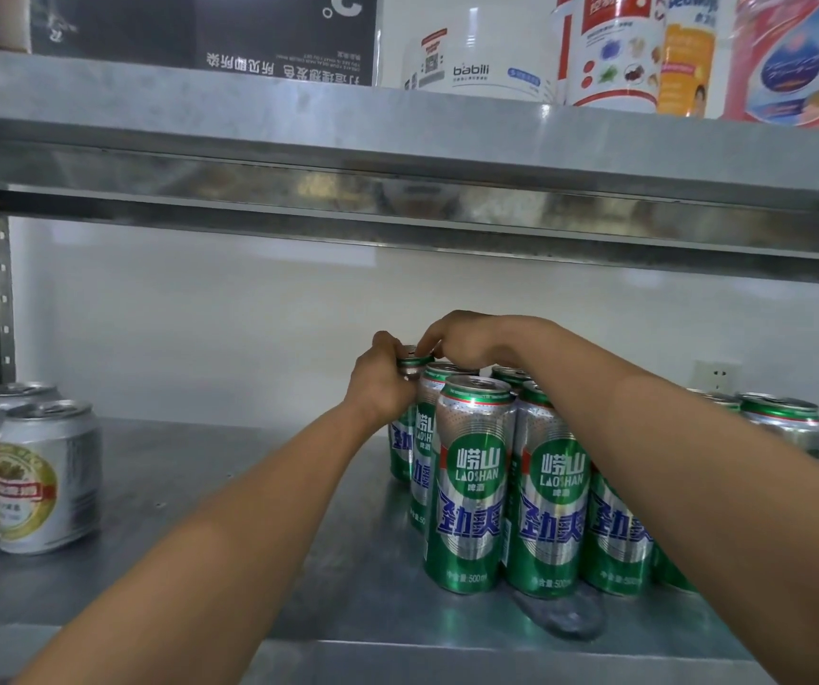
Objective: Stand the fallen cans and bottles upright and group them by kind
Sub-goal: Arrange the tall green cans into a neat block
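Several tall green Laoshan beer cans stand upright in a tight cluster on the metal shelf, right of centre. At the back left of that cluster stands one more green can. My left hand grips its upper side, and my right hand pinches its rim from above. My right forearm crosses over the cluster and hides some cans. Short silver cans with gold labels stand upright at the far left.
More green cans stand at the far right. A low upper shelf hangs above, carrying boxes and tubs. A dark smear lies on the shelf's front edge below the cluster. A white wall is behind.
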